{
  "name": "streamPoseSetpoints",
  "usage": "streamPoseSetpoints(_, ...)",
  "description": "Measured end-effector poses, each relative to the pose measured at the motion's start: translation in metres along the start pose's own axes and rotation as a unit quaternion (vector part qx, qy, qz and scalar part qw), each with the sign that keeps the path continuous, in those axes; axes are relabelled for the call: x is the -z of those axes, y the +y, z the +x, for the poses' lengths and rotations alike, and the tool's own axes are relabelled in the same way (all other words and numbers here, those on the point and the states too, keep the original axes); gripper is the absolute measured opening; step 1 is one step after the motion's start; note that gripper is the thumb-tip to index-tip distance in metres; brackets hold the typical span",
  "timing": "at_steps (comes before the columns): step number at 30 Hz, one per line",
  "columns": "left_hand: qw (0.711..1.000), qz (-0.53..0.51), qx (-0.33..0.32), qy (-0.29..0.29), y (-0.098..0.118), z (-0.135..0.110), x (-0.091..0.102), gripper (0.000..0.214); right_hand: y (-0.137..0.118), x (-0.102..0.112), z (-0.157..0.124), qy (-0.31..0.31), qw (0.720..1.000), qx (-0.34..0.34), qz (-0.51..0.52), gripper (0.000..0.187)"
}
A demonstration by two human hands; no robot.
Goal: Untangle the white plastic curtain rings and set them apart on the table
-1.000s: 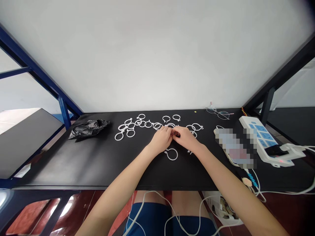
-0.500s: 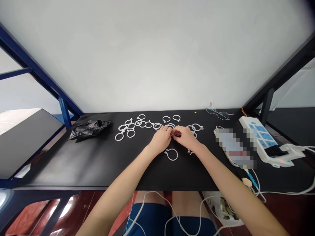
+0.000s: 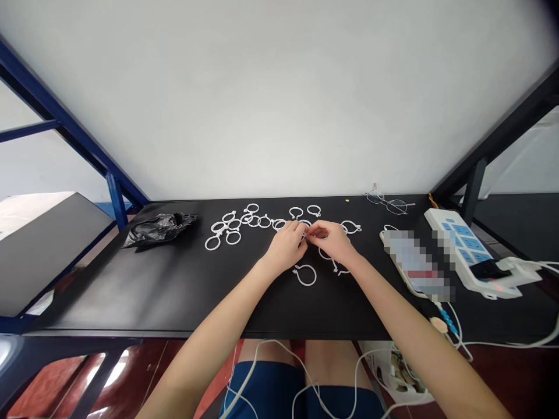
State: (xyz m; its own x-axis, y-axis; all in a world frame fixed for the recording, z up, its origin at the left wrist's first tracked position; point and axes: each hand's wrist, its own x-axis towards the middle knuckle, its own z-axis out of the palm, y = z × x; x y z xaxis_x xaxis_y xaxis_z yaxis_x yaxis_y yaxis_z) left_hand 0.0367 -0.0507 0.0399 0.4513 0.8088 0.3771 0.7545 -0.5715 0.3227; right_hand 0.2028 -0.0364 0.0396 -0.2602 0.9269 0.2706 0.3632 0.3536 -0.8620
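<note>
My left hand (image 3: 287, 241) and my right hand (image 3: 331, 238) meet fingertip to fingertip over the middle of the black table. Both are closed in a pinch on a white plastic curtain ring (image 3: 324, 254), whose loop shows below my right hand; its eyelet end is hidden by the fingers. Close by in front lies an open-looking curtain ring (image 3: 306, 275) with a small gap and tab. Another ring (image 3: 343, 269) is partly covered by my right wrist. Behind the hands lie two single rings, one of them a ring (image 3: 313, 210) near the wall.
Several white rings (image 3: 233, 237) are scattered left of the hands on the black table (image 3: 174, 291). A crumpled black plastic bag (image 3: 159, 228) lies far left. To the right are glasses (image 3: 396, 206), a phone (image 3: 414, 265) on a cable, and a white power strip (image 3: 469, 247).
The ring's loop has come into view beneath my right hand. My right fingers have shifted slightly and straightened against the left fingertips; my left hand stays in place.
</note>
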Motion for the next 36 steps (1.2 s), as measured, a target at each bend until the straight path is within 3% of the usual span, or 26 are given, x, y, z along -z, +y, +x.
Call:
streamPoseSetpoints(18,0.999,-0.036,0.038,0.016,-0.001,0.002,0.002,0.011,-0.004,0.0,0.001,-0.035,0.989,-0.042,0.137,0.033)
streamPoseSetpoints(26,0.997,-0.006,0.071,-0.004,0.001,0.001,0.002,0.001,-0.008,0.002,-0.001,-0.048,0.985,-0.04,0.163,0.028)
streamPoseSetpoints(36,0.997,0.0,0.074,-0.033,0.0,0.002,0.001,0.013,-0.009,0.001,-0.001,-0.068,0.982,-0.042,0.171,0.029)
